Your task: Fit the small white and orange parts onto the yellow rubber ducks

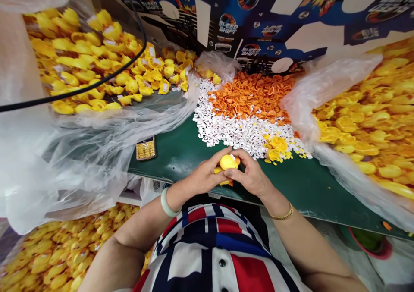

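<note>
Two hands (205,176), glossy yellow rubber duck (228,161)

Orange bills (252,97) & white eyes (239,128) piled on green mat (181,154) — keypad phone (146,148) alongside.

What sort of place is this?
Likely a toy-assembly workshop: heaps of yellow rubber ducks in plastic bags, piles of loose orange beaks and white eyes, and a green workbench.

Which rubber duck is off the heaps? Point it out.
The yellow rubber duck held between the left hand and right hand; the others lie heaped on plastic sheeting.
</note>
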`<state>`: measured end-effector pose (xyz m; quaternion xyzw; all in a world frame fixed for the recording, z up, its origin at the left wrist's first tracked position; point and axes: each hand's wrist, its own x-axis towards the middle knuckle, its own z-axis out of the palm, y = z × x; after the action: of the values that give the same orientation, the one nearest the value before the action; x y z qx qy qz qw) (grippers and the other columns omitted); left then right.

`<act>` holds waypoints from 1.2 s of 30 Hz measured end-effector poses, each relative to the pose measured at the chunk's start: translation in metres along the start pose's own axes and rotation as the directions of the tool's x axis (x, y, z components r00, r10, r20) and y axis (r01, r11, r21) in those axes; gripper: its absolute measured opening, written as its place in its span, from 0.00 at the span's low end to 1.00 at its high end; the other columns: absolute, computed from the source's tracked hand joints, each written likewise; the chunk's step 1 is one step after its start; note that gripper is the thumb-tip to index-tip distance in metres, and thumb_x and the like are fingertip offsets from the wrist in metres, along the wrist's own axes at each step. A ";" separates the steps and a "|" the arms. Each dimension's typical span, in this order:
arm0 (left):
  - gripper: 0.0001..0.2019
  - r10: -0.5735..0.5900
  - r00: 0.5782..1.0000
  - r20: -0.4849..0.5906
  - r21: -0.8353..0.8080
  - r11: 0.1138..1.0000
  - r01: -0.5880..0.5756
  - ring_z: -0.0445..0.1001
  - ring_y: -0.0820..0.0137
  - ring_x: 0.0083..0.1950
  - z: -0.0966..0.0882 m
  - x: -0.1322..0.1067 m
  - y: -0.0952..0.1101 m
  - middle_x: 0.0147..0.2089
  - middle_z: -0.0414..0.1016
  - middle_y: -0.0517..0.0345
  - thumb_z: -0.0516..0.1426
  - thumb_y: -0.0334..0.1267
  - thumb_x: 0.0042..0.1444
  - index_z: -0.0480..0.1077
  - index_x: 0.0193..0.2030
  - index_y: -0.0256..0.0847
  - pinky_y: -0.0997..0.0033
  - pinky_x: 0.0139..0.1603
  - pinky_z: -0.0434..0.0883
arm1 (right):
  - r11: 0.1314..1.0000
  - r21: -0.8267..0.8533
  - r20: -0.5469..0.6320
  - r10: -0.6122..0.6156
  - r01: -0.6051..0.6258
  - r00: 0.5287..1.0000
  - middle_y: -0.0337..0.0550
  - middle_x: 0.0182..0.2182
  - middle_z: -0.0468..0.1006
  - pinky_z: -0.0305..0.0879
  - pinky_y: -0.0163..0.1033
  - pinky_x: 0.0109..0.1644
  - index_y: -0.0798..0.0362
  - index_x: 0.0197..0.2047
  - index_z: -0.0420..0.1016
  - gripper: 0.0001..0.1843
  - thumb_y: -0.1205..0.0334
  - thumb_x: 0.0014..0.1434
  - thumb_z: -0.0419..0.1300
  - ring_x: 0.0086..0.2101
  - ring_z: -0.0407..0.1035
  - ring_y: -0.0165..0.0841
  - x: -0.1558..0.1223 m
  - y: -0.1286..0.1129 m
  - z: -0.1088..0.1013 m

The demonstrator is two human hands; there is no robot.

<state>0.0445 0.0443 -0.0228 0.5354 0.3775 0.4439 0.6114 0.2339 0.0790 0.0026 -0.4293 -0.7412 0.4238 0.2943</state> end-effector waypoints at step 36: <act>0.23 -0.295 0.831 -0.472 -0.595 0.802 -0.053 0.74 0.74 0.32 0.011 0.016 0.025 0.35 0.75 0.62 0.71 0.41 0.42 0.67 0.42 0.40 0.73 0.36 0.71 | 0.773 -0.579 -0.024 -0.334 0.259 0.942 0.54 0.46 0.77 0.71 0.52 0.47 0.54 0.65 0.61 0.33 0.42 0.65 0.55 0.45 0.70 0.47 -0.009 -0.021 0.029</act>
<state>0.0567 0.0565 0.0041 0.1464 0.4144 0.6291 0.6411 0.2067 0.0545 0.0069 -0.4005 -0.8718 0.1041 0.2621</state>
